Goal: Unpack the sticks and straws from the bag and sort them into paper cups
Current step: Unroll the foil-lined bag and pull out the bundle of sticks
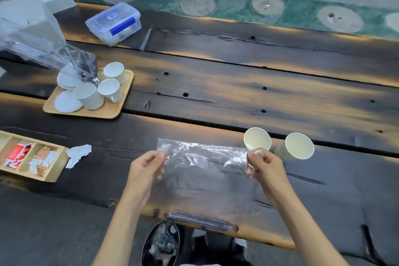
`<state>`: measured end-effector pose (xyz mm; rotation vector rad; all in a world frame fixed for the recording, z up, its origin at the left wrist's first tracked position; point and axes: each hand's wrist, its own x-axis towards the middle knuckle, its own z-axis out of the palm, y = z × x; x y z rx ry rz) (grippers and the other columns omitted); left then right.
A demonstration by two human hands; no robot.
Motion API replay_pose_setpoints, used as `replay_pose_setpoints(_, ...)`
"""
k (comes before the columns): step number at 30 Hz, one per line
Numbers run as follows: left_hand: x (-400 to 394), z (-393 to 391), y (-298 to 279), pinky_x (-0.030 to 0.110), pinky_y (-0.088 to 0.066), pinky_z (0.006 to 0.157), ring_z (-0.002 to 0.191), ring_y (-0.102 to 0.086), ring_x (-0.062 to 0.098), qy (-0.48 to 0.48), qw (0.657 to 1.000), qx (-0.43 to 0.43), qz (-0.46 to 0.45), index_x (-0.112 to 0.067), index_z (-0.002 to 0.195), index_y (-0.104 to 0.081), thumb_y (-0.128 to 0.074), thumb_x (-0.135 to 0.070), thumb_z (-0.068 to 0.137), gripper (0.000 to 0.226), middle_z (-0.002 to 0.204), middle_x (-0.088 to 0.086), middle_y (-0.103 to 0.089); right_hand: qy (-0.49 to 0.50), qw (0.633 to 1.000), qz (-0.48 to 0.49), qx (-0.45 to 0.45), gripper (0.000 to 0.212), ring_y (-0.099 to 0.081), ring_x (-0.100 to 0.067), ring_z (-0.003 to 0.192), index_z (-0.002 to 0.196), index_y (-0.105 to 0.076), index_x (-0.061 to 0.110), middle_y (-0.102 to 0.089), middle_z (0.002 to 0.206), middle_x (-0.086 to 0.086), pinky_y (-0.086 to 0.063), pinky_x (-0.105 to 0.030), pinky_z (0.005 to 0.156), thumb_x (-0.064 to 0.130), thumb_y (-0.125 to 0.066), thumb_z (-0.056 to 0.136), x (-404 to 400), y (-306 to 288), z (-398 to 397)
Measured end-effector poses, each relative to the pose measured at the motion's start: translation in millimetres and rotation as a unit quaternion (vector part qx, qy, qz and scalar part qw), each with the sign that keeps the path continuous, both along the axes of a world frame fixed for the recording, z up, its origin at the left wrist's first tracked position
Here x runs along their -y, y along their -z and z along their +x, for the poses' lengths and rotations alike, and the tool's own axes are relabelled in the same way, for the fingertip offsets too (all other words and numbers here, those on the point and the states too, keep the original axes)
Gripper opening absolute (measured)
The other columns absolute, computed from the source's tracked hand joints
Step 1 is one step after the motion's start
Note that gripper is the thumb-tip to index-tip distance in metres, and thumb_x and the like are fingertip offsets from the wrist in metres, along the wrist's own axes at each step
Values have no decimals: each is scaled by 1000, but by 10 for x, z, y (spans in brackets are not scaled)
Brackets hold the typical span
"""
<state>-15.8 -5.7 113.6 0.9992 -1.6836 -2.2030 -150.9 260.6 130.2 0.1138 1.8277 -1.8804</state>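
Note:
A clear plastic bag (pixel 205 170) hangs between my hands above the table's near edge. My left hand (pixel 146 168) pinches its top left corner and my right hand (pixel 264 166) pinches its top right corner. A bundle of dark sticks and straws (pixel 198 221) lies across the bottom of the bag. Two empty paper cups stand just beyond my right hand, one (pixel 257 138) nearer the bag and one (pixel 296 147) to its right.
A wooden tray (pixel 116 110) with white cups and saucers sits at the left, partly under a crumpled clear bag (pixel 54 49). A compartment box (pixel 32 157) of sachets, a crumpled wrapper (pixel 77 154), a lidded plastic container (pixel 114 22), and a bin (pixel 160 244) below the edge.

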Motion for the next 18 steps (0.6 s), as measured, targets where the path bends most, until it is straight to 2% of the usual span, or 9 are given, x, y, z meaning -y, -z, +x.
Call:
replay_pose_setpoints(2, -152, 10, -197, 23, -36, 49, 58, -45, 16, 20, 1000, -15, -12, -11, 83, -75, -63, -15, 90, 14, 67, 11, -53, 22, 999, 24, -16, 29, -45, -23, 57, 63, -56, 14, -51, 65, -8, -40, -30, 55, 5, -61, 90, -176, -106, 43)
replay_pose_setpoints(3, -234, 15, -283, 24, -35, 49, 57, -45, 16, 29, 999, -21, -21, -10, 82, -74, -64, -15, 90, 14, 65, 10, -52, 38, 997, 57, -40, 13, -49, -23, 63, 78, -60, 11, -56, 73, -7, -43, -28, 58, 4, -62, 89, -261, -174, 70)
replay_pose_setpoints(4, -318, 18, -363, 25, -36, 50, 56, -45, 16, 41, 998, -26, -32, -9, 82, -74, -64, -15, 91, 14, 64, 8, -53, 57, 989, 107, -79, 14, -55, -19, 71, 96, -60, 13, -61, 84, -3, -46, -27, 65, 3, -63, 88, -329, -215, 84)
replay_pose_setpoints(6, -520, 21, -536, 24, -38, 50, 55, -47, 15, 72, 995, -39, -53, -11, 85, -74, -66, -16, 90, 10, 64, 3, -57, 60, 945, 220, -234, 36, -57, -9, 91, 115, -54, 19, -59, 104, 6, -44, -21, 82, 2, -66, 85, -427, -391, 109)
replay_pose_setpoints(7, -629, 16, -622, 24, -40, 51, 56, -49, 15, 91, 993, -46, -62, -13, 86, -74, -67, -20, 88, 10, 65, 3, -58, 44, 909, 252, -328, 35, -55, -9, 98, 115, -56, 17, -58, 108, 7, -41, -19, 87, 4, -66, 85, -448, -502, 109)
replay_pose_setpoints(9, -830, -5, -771, 22, -41, 51, 59, -52, 14, 123, 987, -56, -82, -15, 85, -74, -67, -26, 88, 13, 66, 2, -59, -39, 859, 239, -450, 23, -56, -12, 106, 106, -62, 13, -61, 111, 5, -40, -19, 93, 10, -67, 84, -391, -742, 162)
replay_pose_setpoints(12, -1111, -52, -957, 21, -42, 54, 60, -52, 12, 177, 974, -83, -113, -15, 82, -73, -64, -32, 90, 21, 65, 0, -59, -194, 816, 191, -511, 22, -55, -11, 118, 107, -63, 14, -61, 123, 3, -41, -23, 100, 25, -67, 89, -242, -997, 316)
replay_pose_setpoints(14, -1245, -83, -1053, 24, -41, 58, 62, -51, 12, 205, 965, -104, -129, -14, 80, -71, -63, -42, 86, 29, 66, 1, -60, -243, 803, 182, -512, 28, -55, -13, 119, 111, -63, 14, -61, 127, 2, -42, -27, 101, 32, -66, 90, -178, -1044, 379)
replay_pose_setpoints(18, -1370, -131, -1157, 29, -40, 61, 67, -52, 13, 221, 956, -128, -145, -14, 80, -71, -62, -44, 84, 31, 71, 3, -63, -235, 824, 145, -495, 24, -61, -15, 105, 104, -64, 14, -66, 111, 1, -48, -33, 88, 29, -71, 86, -236, -1085, 402)
